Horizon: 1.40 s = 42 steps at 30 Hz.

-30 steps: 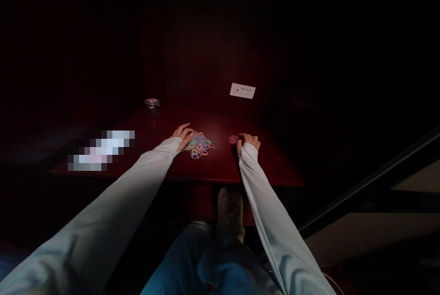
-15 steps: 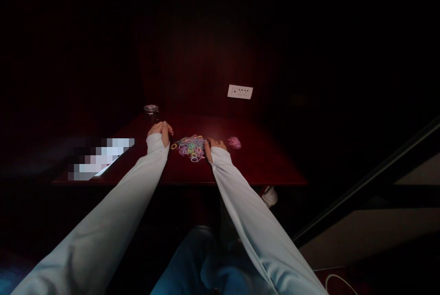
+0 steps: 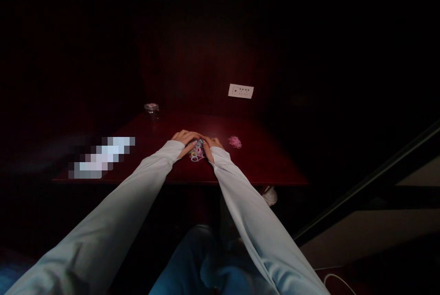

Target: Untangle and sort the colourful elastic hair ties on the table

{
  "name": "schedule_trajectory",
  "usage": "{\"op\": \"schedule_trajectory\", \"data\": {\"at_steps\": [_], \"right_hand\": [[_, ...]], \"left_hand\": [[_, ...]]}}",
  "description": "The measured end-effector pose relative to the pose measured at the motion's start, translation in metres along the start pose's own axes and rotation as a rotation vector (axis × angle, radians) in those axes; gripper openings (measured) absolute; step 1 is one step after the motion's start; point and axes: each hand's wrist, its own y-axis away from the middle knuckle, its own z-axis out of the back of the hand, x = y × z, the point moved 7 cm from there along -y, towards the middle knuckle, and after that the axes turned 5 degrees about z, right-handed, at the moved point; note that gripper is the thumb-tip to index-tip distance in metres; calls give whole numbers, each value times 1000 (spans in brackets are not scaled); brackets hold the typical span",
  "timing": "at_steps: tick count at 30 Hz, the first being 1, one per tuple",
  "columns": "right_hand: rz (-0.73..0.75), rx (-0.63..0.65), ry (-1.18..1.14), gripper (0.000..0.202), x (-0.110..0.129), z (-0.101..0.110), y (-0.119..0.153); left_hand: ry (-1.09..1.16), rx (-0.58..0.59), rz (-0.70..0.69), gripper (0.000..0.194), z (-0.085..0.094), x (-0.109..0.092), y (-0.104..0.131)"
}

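Observation:
A pile of small coloured rings [image 3: 197, 150] lies on the dark red table [image 3: 240, 169], between my two hands. My left hand [image 3: 186, 138] is cupped against the left and back of the pile, thumb apart from its fingers. At the right side, my right hand [image 3: 211, 143] curves round the pile with its thumb apart, its fingertips close to those of my left hand. Part of the pile is hidden behind the hands. A smaller heap of pink pieces [image 3: 235, 142] sits to the right of my right hand.
A clear jar with a lid [image 3: 151, 108] stands at the back left of the table. A bright, pixelated flat object [image 3: 106, 157] lies at the left. On the wall behind is a white socket panel [image 3: 241, 91]. A pale rounded object [image 3: 270, 196] shows below the table edge.
My left hand has moved right from beside the pile to its left and back side. The rings are now gathered into a narrower pile. My right hand has hardly moved.

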Motion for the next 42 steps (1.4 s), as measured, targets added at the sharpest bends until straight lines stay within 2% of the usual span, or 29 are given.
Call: {"op": "schedule_trajectory", "data": {"at_steps": [5,12,21,30,34,37,39,42], "right_hand": [[-2,-56,-83,40,-7,0,0],[46,-129,-111,38,-7,7,1],[63,-117,-56,33,-4,9,2],[-25,-126,-33,36,-8,13,4],[152,-75,-30,51,10,11,8],[276,13,16,47,22,5,11],[265,25,40,40,23,4,11],[204,-26,39,33,17,7,10]], "left_hand": [[7,3,96,36,-5,13,0],[-6,-28,149,31,3,12,0],[-78,-163,235,17,24,14,3],[-68,-206,285,4,30,23,5],[-42,-245,362,9,34,28,9],[-43,-262,425,12,34,31,11],[-51,-267,448,15,33,33,12],[-53,-259,445,20,32,35,12]]}}
